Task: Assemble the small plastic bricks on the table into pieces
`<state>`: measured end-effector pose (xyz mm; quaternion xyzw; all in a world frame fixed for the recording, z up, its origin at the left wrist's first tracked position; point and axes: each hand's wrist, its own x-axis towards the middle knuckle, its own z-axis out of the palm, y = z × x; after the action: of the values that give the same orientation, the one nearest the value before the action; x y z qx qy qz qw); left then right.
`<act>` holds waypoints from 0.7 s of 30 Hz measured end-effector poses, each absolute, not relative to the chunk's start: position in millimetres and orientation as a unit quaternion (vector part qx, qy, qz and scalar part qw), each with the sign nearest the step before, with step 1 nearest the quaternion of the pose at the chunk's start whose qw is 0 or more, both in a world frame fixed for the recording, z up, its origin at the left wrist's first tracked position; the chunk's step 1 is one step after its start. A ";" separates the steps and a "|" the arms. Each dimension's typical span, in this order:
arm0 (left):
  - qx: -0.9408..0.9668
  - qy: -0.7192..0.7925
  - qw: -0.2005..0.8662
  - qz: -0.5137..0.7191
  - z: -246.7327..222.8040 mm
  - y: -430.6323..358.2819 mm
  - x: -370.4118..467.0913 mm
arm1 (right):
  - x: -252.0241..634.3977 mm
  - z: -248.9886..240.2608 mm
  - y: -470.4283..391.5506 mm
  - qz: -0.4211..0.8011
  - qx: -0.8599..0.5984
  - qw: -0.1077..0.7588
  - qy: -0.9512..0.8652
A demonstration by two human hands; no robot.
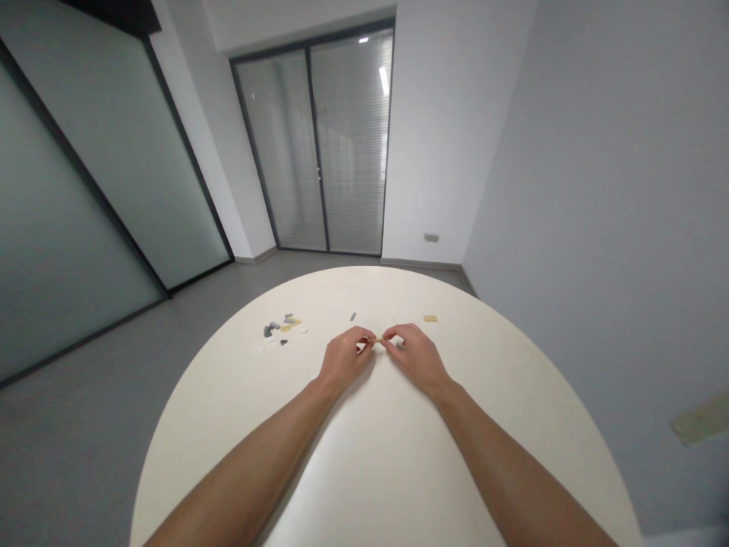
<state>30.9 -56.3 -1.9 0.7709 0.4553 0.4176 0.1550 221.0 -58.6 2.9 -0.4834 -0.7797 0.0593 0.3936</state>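
Both hands meet over the middle of the round white table [399, 471]. A small tan piece [377, 340] is pinched between them. My left hand [348, 355] closes its thumb and fingertips on the piece's left end. From the other side, my right hand [417, 355] pinches the right end with thumb and forefinger. The fingers hide most of the piece, so its shape cannot be made out. Beyond my right hand lies a flat yellow piece [430, 318]. A small grey piece [352, 317] rests beyond my left hand.
Several small grey, yellow, white and dark pieces lie in a loose pile [289, 321] on the table's left side, with a black piece [283, 342] at its near edge. Faint white pieces [392, 317] sit beyond the hands. Walls and a glass door [353, 152] stand behind.
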 end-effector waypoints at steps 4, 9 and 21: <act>0.762 0.465 0.152 0.425 -0.2 -57.0 31.3 | 219.4 5.7 -60.7 0.060 -0.488 0.390 -0.779; 0.756 0.487 0.155 0.409 4.0 -60.3 31.8 | 219.3 6.8 -62.0 0.058 -0.479 0.395 -0.781; 0.773 0.503 0.131 0.363 4.6 -61.8 31.2 | 219.1 4.3 -56.8 0.068 -0.451 0.440 -0.774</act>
<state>31.2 -61.8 4.6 0.7735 0.5030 0.3627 0.1309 219.1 -56.8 4.3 -0.4508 -0.7735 0.0675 0.4403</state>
